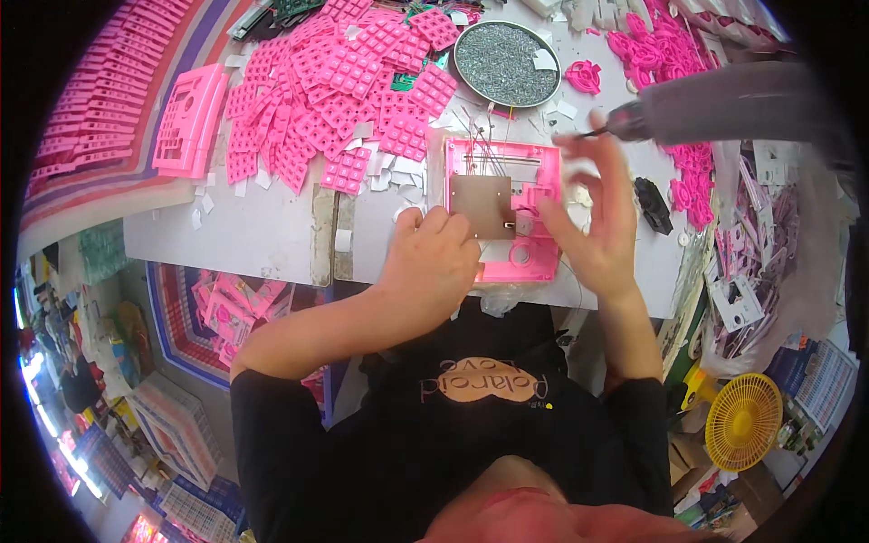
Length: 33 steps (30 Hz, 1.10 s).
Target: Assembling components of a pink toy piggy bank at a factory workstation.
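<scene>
A shallow pink plastic housing (549, 264) lies on the bench in front of me, with a flat brown board (482, 206) inside it and thin wires (486, 149) rising from its far side. My left hand (430, 258) is closed at the near left of the housing, curled fingers against its edge beside the board; the fingertips are partly hidden. Above the housing's right side, my right hand (599, 226) has thumb and forefinger apart. Its raised fingers are by the bit of a grey power screwdriver (674, 109), which comes in from the right and is blurred.
Many pink keypad pieces (317, 100) are heaped at the left. A round metal tray (459, 80) of small screws stands beyond the housing. Pink coiled cords (634, 54) lie at the far right, a black part (653, 204) nearer. A yellow fan (743, 422) is at lower right.
</scene>
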Each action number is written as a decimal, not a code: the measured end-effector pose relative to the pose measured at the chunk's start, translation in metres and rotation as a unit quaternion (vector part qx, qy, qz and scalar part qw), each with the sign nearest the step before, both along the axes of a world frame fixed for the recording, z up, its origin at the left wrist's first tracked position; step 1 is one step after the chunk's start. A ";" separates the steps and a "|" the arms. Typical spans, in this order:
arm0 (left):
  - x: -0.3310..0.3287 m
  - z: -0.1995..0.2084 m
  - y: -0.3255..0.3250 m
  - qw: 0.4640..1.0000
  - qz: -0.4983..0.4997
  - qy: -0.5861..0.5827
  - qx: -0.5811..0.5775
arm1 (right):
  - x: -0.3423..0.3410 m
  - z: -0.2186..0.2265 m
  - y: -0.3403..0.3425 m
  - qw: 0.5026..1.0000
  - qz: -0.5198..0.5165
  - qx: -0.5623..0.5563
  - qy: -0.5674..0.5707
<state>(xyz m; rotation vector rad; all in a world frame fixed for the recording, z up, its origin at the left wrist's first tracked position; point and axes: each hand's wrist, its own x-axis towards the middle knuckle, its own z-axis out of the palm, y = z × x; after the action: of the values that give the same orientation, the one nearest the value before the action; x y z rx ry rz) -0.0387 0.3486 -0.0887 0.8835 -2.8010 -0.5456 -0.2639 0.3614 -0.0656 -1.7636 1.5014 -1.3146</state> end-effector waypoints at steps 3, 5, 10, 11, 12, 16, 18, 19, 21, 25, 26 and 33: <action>-0.003 -0.001 -0.005 0.996 0.032 0.083 0.031 | -0.004 -0.004 0.036 0.989 0.020 0.146 0.010; -0.003 -0.001 -0.010 0.981 0.074 0.134 0.119 | 0.013 -0.004 0.039 0.971 0.080 0.225 -0.030; 0.009 -0.013 -0.021 0.852 0.160 0.238 0.437 | 0.023 -0.026 0.019 0.968 0.134 0.209 -0.026; 0.016 -0.006 -0.024 0.796 0.185 0.171 0.550 | 0.023 -0.029 0.018 0.962 0.137 0.232 -0.044; 0.018 -0.006 -0.024 0.805 0.177 0.168 0.541 | 0.023 -0.031 0.018 0.962 0.137 0.232 -0.047; 0.022 -0.011 -0.019 0.834 0.154 0.177 0.499 | 0.026 -0.026 0.016 0.959 0.144 0.238 -0.048; 0.018 -0.013 -0.018 0.869 0.136 0.177 0.441 | 0.026 -0.026 0.016 0.958 0.145 0.240 -0.054; 0.015 -0.012 -0.016 0.896 0.124 0.172 0.390 | 0.027 -0.026 0.017 0.958 0.147 0.238 -0.062; 0.011 -0.011 -0.010 0.937 0.104 0.162 0.291 | 0.026 -0.026 0.017 0.954 0.150 0.247 -0.075; 0.010 -0.014 -0.006 0.956 0.071 0.180 0.219 | 0.025 -0.026 0.018 0.950 0.144 0.267 -0.078; 0.011 -0.014 -0.007 0.952 0.065 0.192 0.229 | 0.026 -0.026 0.018 0.951 0.142 0.264 -0.074; 0.009 -0.013 -0.009 0.931 0.109 0.194 0.289 | 0.029 -0.026 0.018 0.953 0.153 0.250 -0.079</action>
<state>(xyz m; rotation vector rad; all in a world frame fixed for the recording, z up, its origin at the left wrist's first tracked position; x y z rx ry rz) -0.0294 0.3399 -0.1019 1.0216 -2.1680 -1.3752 -0.2352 0.3791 -0.0913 -1.4489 1.2671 -0.8077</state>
